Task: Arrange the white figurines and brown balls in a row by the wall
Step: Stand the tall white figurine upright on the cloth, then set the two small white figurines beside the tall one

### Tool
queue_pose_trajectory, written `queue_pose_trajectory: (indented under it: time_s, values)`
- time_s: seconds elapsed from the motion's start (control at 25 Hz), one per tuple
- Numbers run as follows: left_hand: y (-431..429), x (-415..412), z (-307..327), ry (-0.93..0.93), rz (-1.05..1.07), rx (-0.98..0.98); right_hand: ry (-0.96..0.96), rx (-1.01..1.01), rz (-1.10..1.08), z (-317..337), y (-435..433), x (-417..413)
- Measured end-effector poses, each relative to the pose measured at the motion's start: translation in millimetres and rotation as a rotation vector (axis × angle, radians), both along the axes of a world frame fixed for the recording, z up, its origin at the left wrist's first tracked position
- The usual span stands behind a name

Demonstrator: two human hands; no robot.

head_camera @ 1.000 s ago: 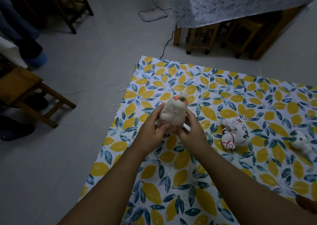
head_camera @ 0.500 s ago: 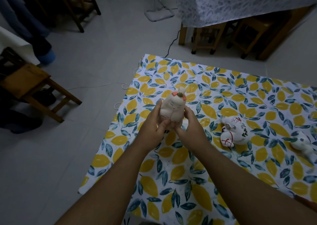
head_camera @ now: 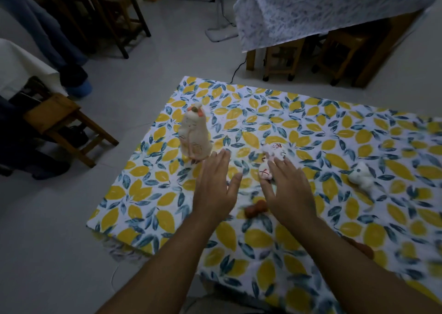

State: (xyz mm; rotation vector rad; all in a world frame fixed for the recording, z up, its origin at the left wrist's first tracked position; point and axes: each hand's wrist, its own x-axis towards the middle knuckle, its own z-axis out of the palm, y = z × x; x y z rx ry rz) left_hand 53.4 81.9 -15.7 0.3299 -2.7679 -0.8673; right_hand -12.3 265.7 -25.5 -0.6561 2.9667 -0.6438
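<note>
On the table with the yellow-and-blue leaf-print cloth (head_camera: 311,131), seen from the head camera, a tall white ceramic cat figurine with orange ears (head_camera: 195,135) stands upright near its far left corner. Just right of the cat, the left hand (head_camera: 216,189) hovers flat, fingers spread, holding nothing. Further right, the right hand (head_camera: 290,189), also spread and empty, reaches over a small round painted white figurine (head_camera: 272,160) lying tipped. A third white figurine (head_camera: 363,176) lies beyond; small brown balls (head_camera: 256,208) rest between the wrists. Glazed and likely brittle, the small piece looks best pinched around its body.

White figurines (head_camera: 195,135) and brown balls (head_camera: 256,208) on yellow-leaf-patterned tablecloth (head_camera: 299,122).
</note>
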Motion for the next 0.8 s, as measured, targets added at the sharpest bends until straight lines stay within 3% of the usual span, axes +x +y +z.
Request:
queue_pose_trajectory:
  time_s: [0.28,0.48,0.64,0.8]
  values:
    - [97.5,-18.6,-20.5,-0.17,-0.059,0.061,-0.115,0.123,-0.163,-22.4,118.3,8.1]
    - [107.0,-64.6,-26.8,-0.237,-0.057,0.156,-0.186,0.027,-0.364,-26.6,153.0,-31.6]
    - [97.2,-111.4,-41.6,-0.311,0.069,0.208,-0.244,-0.056,-0.594,-36.6,164.4,-72.4]
    - [78.9,-140.2,-65.3,-0.466,0.113,0.279,-0.331,-0.134,-0.856,-53.5,169.5,-106.3]
